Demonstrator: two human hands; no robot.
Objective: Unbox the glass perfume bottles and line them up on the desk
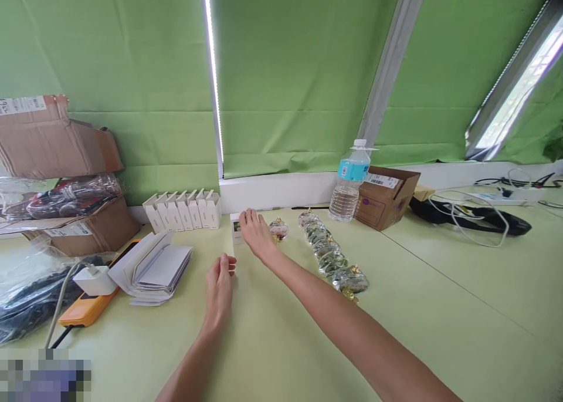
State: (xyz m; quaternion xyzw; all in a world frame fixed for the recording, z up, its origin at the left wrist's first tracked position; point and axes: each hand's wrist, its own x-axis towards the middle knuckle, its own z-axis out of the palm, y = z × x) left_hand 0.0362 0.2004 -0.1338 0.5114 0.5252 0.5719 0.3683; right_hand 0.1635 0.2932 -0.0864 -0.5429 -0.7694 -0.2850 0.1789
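My right hand [255, 233] reaches to the back of the table, its fingers closed over a small white box [235, 233] with a dark picture on its front. The box stands near the white ledge, partly hidden by the hand. Closer to me, my left hand [221, 281] hovers low with loosely curled fingers and nothing visible in it. Just right of the right hand lies a single shiny round packet [278, 228] with gold-coloured bits. A row of overlapping clear, silvery packets [329, 250] with green contents and gold-coloured bits runs toward me.
Several slim white boxes [182, 212] stand in a row at the back left. Before them lies a stack of flat white cartons [158, 267], beside an orange device [88, 309] and a white plug adapter [95, 280]. A water bottle [347, 188] and a cardboard box [382, 202] stand right.
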